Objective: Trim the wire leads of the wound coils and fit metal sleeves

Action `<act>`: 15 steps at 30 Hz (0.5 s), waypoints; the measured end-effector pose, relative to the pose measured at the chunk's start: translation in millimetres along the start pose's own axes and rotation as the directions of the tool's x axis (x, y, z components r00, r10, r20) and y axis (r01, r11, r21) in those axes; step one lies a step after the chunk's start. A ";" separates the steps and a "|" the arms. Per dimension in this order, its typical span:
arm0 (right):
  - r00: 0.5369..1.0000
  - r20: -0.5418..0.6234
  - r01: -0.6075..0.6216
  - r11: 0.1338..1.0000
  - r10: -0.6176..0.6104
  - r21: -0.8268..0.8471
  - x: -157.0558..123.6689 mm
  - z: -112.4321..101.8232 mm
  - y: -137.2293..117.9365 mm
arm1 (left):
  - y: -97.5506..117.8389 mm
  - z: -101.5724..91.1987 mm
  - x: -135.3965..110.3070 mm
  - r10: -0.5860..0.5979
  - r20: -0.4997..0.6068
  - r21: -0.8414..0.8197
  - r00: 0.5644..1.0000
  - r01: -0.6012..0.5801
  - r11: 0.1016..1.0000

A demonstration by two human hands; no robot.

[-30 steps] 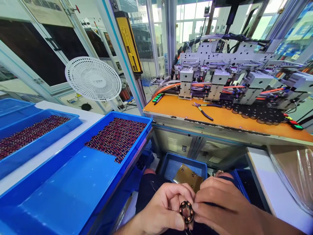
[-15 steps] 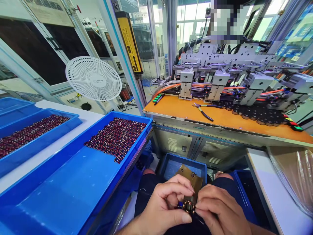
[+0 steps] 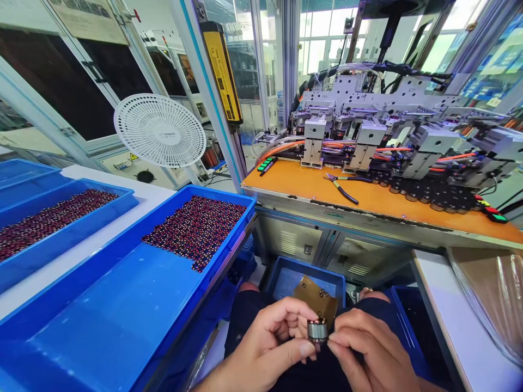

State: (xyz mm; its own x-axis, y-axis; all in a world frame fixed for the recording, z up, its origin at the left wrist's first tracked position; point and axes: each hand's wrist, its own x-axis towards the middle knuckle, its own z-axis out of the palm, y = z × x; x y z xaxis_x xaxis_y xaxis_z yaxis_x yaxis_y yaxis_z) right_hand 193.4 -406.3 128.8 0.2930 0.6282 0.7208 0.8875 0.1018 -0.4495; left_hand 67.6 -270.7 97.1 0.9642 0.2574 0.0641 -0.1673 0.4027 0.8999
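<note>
A small motor stator [image 3: 317, 330], a grey metal ring with copper windings showing at its top, stands roughly upright above my lap. My left hand [image 3: 272, 337] grips it from the left, with the index finger near the top and the thumb low on its side. Close to the stator's lower right edge, my right hand [image 3: 363, 345] has thumb and fingertips pinched together; whatever they hold, if anything, is too small to make out. Behind the hands, a brownish sheet [image 3: 308, 294] carries several small dark ring-shaped parts [image 3: 323, 293].
A blue tray [image 3: 98, 305] at left holds densely packed parts [image 3: 200, 226]; another blue tray [image 3: 133, 198] stands beyond. Pliers [image 3: 343, 188] lie on the orange bench [image 3: 286, 177] before a machine [image 3: 359, 141]. A blue bin [image 3: 281, 269] sits below. A white fan [image 3: 161, 130] stands left.
The stator has turned from showing its wound end to standing with its grey side toward me. My left fingers have shifted around it. My right hand stays pinched at its right.
</note>
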 end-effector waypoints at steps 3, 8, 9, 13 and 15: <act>1.000 -0.012 0.006 0.999 -0.006 -0.043 2.4 0.2 1.1 | 0.5 -0.9 1.3 0.082 0.004 -0.058 0.997 -0.082 0.995; 0.999 -0.042 -0.007 1.000 0.008 0.005 -2.4 2.7 3.4 | -1.1 -4.4 4.4 0.189 0.046 -0.158 0.981 -0.180 0.971; 0.999 -0.041 -0.013 1.000 0.014 0.024 -4.4 2.8 3.2 | -2.4 -4.0 4.8 0.208 0.046 -0.187 0.977 -0.196 0.963; 1.000 -0.005 0.003 0.999 -0.003 0.054 -8.6 0.0 -0.7 | -9.2 0.1 6.9 0.268 0.043 -0.317 0.963 -0.241 0.917; 0.999 -0.013 0.049 0.998 -0.049 0.044 -7.7 -1.8 -3.2 | -10.9 1.0 8.6 0.229 0.045 -0.337 0.972 -0.201 0.920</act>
State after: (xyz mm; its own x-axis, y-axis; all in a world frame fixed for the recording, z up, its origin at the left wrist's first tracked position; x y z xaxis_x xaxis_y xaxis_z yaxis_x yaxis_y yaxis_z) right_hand 188.9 -412.9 125.6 0.2539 0.6127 0.7485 0.8845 0.1661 -0.4360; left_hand 78.0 -273.7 88.3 0.9087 0.3027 0.2875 -0.4166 0.6147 0.6698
